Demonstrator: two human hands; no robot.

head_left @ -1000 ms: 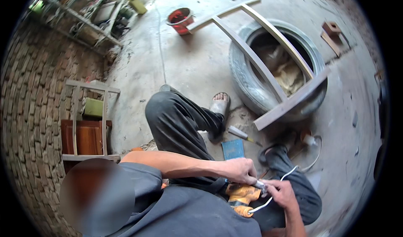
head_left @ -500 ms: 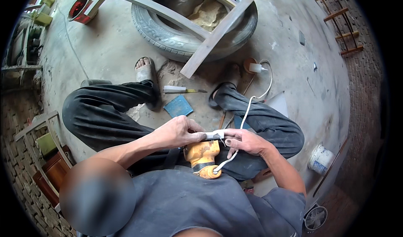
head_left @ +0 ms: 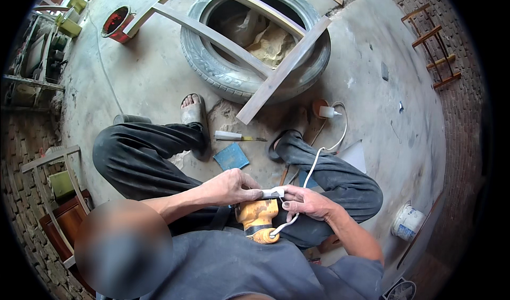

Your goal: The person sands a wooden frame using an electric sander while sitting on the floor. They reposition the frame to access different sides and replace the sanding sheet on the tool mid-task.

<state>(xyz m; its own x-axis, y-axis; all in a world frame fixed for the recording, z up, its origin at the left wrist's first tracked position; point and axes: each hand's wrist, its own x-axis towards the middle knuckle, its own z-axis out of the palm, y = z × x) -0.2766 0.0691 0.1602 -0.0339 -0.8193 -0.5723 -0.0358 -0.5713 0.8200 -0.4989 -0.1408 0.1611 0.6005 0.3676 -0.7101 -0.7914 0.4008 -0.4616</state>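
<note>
A yellow power sander [head_left: 257,212] with a white cord rests in my lap, its flat pad side turned away from me. Along the pad's edge shows a thin white-grey sheet [head_left: 273,193], seen nearly edge-on. My left hand [head_left: 234,187] is closed at the pad's left end, thumb and fingers pinching the edge. At the other end my right hand [head_left: 309,203] pinches the sheet's right edge with bent fingers, close to the cord. What lies under the fingertips is partly hidden.
A tyre [head_left: 212,82] with a wooden frame [head_left: 284,69] across it stands ahead. On the floor between my feet lie a blue square sheet [head_left: 231,156] and a slim white-handled tool [head_left: 228,136]. A small white bottle [head_left: 327,112], red-stained bucket [head_left: 118,24] and white bucket [head_left: 408,221] stand around.
The whole view has shifted, so the scene sits lower in the picture. Both hands stay at the sander's pad, with only slight shifts of the fingers.
</note>
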